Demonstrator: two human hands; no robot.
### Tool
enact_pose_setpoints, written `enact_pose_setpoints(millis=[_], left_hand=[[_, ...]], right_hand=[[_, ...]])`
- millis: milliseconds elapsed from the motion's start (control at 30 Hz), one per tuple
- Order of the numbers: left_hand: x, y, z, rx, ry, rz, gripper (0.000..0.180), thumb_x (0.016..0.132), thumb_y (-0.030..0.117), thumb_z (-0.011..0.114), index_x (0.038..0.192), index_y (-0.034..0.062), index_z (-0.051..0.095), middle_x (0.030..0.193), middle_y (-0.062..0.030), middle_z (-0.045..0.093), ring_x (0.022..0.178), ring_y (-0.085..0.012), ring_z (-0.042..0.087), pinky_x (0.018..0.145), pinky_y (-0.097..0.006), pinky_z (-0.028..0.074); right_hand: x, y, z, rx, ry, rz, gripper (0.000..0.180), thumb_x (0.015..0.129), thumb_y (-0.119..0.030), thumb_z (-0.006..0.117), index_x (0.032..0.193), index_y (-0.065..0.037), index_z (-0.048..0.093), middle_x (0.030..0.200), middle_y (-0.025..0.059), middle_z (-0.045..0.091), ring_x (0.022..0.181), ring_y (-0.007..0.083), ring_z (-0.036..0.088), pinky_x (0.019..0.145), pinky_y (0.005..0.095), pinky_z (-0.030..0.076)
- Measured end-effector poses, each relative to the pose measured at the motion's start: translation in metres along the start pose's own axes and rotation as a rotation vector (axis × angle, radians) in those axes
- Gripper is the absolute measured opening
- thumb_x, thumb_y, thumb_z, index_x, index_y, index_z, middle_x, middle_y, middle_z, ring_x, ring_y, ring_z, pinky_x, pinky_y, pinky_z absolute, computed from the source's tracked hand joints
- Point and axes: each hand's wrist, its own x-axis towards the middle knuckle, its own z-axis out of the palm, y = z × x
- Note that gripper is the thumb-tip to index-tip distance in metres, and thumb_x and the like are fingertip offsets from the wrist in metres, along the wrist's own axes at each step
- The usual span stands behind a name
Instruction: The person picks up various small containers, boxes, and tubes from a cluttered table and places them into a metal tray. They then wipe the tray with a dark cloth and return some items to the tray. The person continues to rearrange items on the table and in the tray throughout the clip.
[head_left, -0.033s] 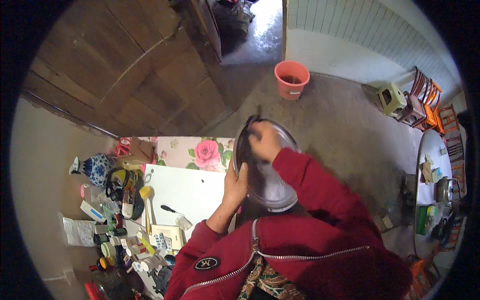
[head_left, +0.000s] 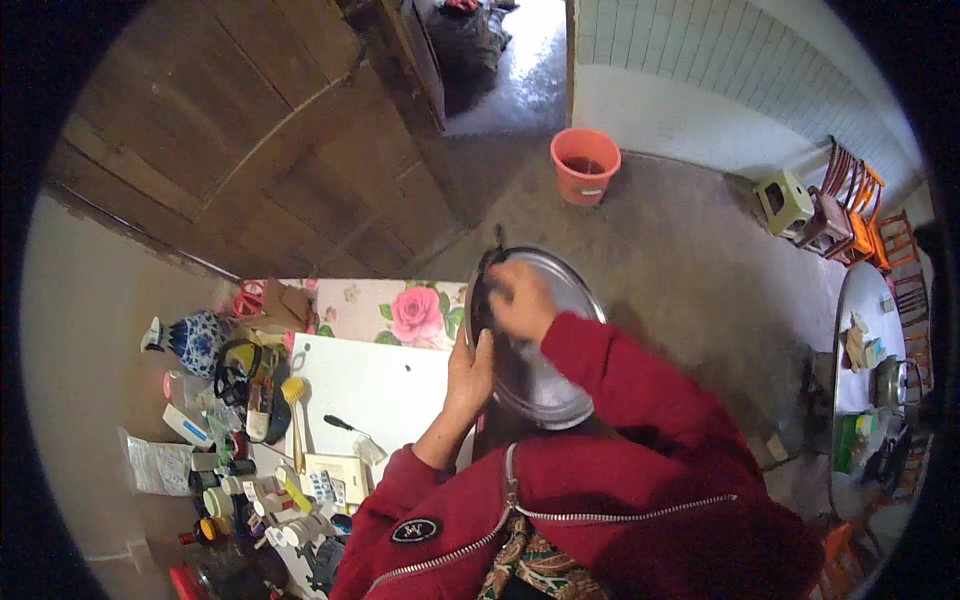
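Note:
In front of me, tilted, is a round shiny metal piece with a raised rim (head_left: pixel 551 385), like a lid or shallow tray; its exact kind is unclear. My left hand (head_left: pixel 468 378) grips its left edge, thumb on the inner side. Over its upper left part is my right hand (head_left: pixel 522 302), fingers curled; anything inside them is hidden. A dark narrow piece (head_left: pixel 499 235) sticks out past the upper left rim, and I cannot tell whether it belongs to the metal piece or is held. To the left lies a white board (head_left: pixel 375 375) bearing a black-handled screwdriver (head_left: pixel 338 422).
A yellow-bristled brush (head_left: pixel 296 420), several bottles and a blue-and-white vase (head_left: pixel 198 342) crowd the table's left. A floral cloth (head_left: pixel 350 305) covers its far part. On the floor stands a pink bucket (head_left: pixel 583 185); stools (head_left: pixel 785 205) and a round table (head_left: pixel 850 345) are at right.
My right hand has shifted slightly left and nearer over the metal piece. The dark narrow piece has moved left too. My left hand keeps its grip; the view has tilted slightly.

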Motion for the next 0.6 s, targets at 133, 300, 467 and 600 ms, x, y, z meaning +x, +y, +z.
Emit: enact_pose_setpoints(millis=[133, 300, 467, 600], left_hand=[[0.012, 0.004, -0.023, -0.185, 0.089, -0.078, 0.043, 0.100, 0.032, 0.039, 0.113, -0.0055, 0.054, 0.098, -0.0094, 0.060, 0.088, -0.0151, 0.053, 0.079, -0.028, 0.044], [0.013, 0.001, -0.037, -0.366, 0.116, -0.083, 0.042, 0.100, 0.025, 0.040, 0.131, -0.0037, 0.044, 0.114, -0.0121, 0.058, 0.099, -0.0145, 0.054, 0.084, -0.026, 0.045], [0.007, 0.001, -0.047, -0.506, 0.088, -0.195, 0.039, 0.096, 0.013, 0.048, 0.133, -0.0001, 0.043, 0.114, -0.0105, 0.059, 0.099, -0.0169, 0.056, 0.085, -0.029, 0.047], [-0.001, -0.003, -0.025, -0.447, -0.026, -0.160, 0.041, 0.093, 0.011, 0.054, 0.132, 0.0009, 0.045, 0.112, -0.0106, 0.060, 0.098, -0.0161, 0.056, 0.083, -0.027, 0.046]], right_hand=[[-0.049, -0.040, 0.002, 0.319, -0.196, -0.201, 0.029, 0.066, -0.007, 0.060, 0.094, -0.003, 0.062, 0.103, 0.0180, 0.059, 0.097, 0.0381, 0.056, 0.087, 0.0436, 0.046], [-0.087, -0.035, -0.053, 0.305, -0.585, -0.319, 0.029, 0.061, -0.007, 0.061, 0.090, -0.008, 0.063, 0.099, 0.0085, 0.058, 0.090, 0.0337, 0.055, 0.078, 0.0412, 0.048], [-0.087, 0.026, -0.107, -0.231, -0.482, -0.162, 0.026, 0.063, -0.007, 0.060, 0.089, -0.009, 0.059, 0.098, 0.0102, 0.055, 0.093, 0.0334, 0.054, 0.076, 0.0430, 0.048], [-0.058, 0.059, -0.100, -0.395, -0.131, 0.123, 0.026, 0.072, -0.008, 0.057, 0.098, -0.004, 0.056, 0.101, 0.0176, 0.053, 0.094, 0.0386, 0.053, 0.082, 0.0462, 0.045]])
